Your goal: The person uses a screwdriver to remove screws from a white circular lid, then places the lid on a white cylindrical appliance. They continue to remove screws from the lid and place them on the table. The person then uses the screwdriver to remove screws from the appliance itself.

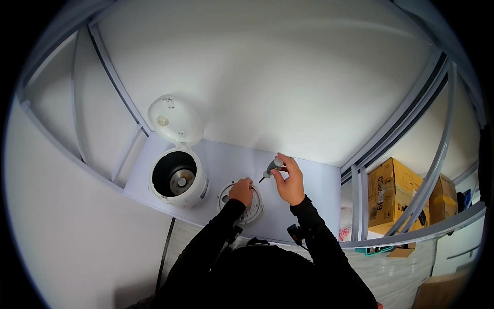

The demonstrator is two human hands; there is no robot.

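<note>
A screwdriver [271, 168] with a stubby grey handle is in my right hand [292, 186], its dark shaft slanting down and left above the table. My left hand [243, 192] is over a round, pale inner lid [253, 213] with small holes, lying flat near the table's front edge. Its fingers are drawn together at the lid's far part, hiding whatever is between them. To the left stands a white rice cooker [190, 199], its hinged cover [177, 122] raised and its dark inside showing a round metal heating plate [181, 181].
The pale table [309, 206] backs onto a white wall, with grey metal frame posts [359, 203] at its right. Cardboard boxes [393, 195] are stacked beyond those posts. A teal basket [374, 251] sits low beside them.
</note>
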